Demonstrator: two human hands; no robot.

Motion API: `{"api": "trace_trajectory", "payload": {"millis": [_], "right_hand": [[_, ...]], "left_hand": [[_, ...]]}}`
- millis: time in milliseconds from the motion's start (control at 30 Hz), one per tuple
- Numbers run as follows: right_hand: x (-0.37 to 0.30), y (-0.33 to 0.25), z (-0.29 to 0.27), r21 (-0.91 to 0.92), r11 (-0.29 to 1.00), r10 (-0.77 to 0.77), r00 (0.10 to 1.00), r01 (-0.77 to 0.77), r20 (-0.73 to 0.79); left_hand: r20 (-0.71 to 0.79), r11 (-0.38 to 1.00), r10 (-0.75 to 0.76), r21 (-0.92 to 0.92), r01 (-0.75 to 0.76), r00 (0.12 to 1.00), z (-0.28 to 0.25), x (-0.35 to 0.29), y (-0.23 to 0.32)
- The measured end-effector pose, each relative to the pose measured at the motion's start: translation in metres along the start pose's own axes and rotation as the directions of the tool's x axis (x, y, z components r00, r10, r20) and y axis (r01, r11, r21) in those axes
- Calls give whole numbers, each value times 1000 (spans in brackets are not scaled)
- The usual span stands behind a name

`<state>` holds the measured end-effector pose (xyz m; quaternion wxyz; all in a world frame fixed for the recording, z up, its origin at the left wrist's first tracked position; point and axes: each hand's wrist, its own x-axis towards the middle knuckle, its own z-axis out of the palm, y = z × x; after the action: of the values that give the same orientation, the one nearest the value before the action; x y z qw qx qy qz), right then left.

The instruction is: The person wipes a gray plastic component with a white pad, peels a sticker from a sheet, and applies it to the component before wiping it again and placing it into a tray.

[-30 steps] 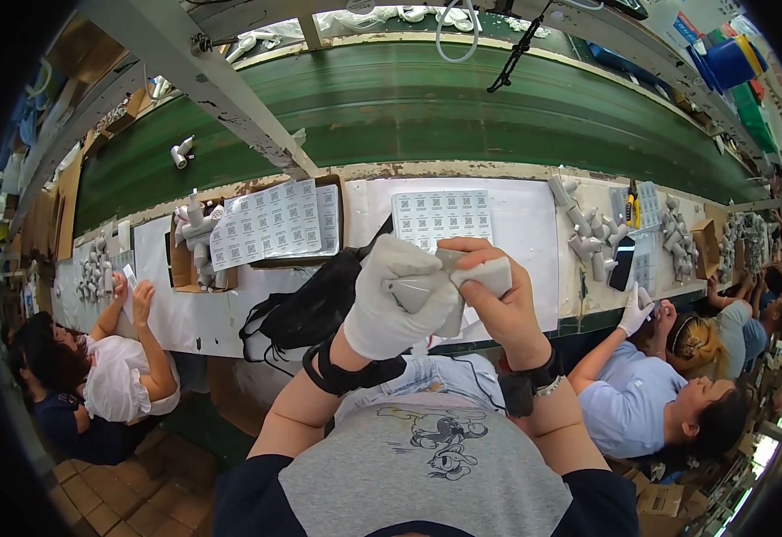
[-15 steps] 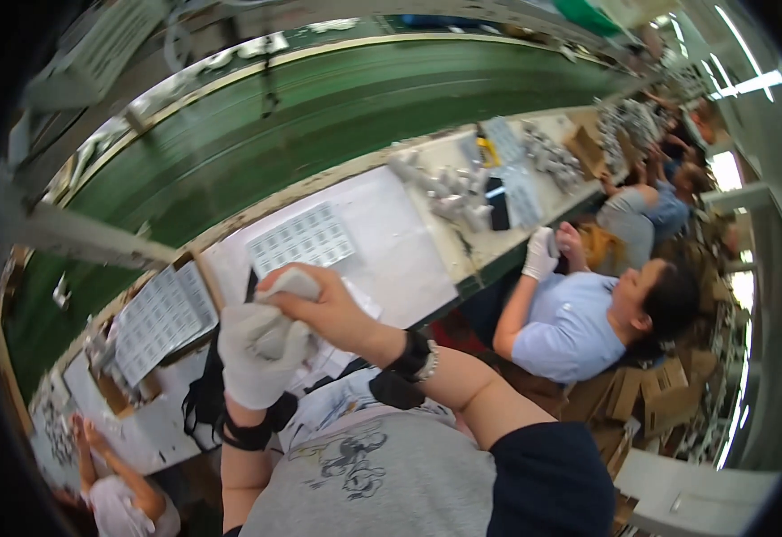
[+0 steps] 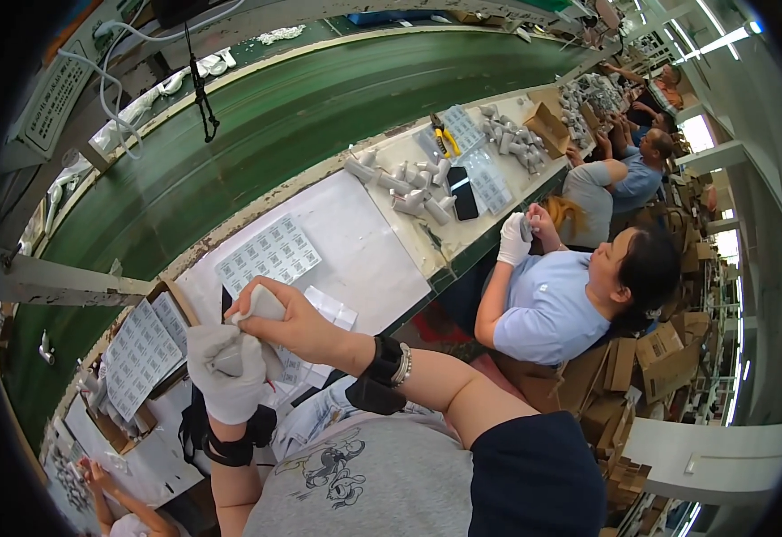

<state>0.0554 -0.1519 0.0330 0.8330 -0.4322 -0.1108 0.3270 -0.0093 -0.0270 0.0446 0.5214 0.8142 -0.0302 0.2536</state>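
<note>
My left hand (image 3: 228, 371), in a white glove, is closed around a pale grey piece (image 3: 229, 361); the glove hides most of it, so I cannot make out its kind. Right above it my bare right hand (image 3: 297, 324) pinches a white, cloth-like piece (image 3: 264, 305) between thumb and fingers. The two hands meet in front of my chest, over the near edge of the table. Just beyond them a sheet of printed labels (image 3: 268, 258) lies on white paper (image 3: 355, 233).
More label sheets (image 3: 145, 353) rest on a box at left. Several grey-white cylindrical parts (image 3: 409, 186), a black phone (image 3: 463, 192) and yellow-handled pliers (image 3: 444, 134) lie at right. Behind runs a green conveyor belt (image 3: 274, 107). A co-worker (image 3: 543, 300) sits close on my right; another person's hands (image 3: 95, 479) show lower left.
The view has shifted, so the table and my hands sit a little differently in the picture. Both hands keep their closed grips, still together.
</note>
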Motion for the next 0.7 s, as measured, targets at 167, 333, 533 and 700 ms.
{"api": "trace_trajectory", "payload": {"millis": [167, 333, 533, 700], "right_hand": [[1, 5, 3, -193, 980, -67, 989, 40, -135], [-5, -19, 5, -224, 971, -103, 992, 83, -80], [-7, -35, 10, -126, 976, -195, 968, 176, -157], [-14, -41, -2, 10, 997, -70, 983, 73, -168]], "left_hand": [[119, 987, 121, 90, -132, 985, 4, 2, 7], [7, 963, 264, 54, -264, 965, 8, -10, -9], [-214, 951, 181, -210, -226, 960, 2, -14, -7], [-207, 963, 154, -189, -194, 966, -7, -15, -7]]}}
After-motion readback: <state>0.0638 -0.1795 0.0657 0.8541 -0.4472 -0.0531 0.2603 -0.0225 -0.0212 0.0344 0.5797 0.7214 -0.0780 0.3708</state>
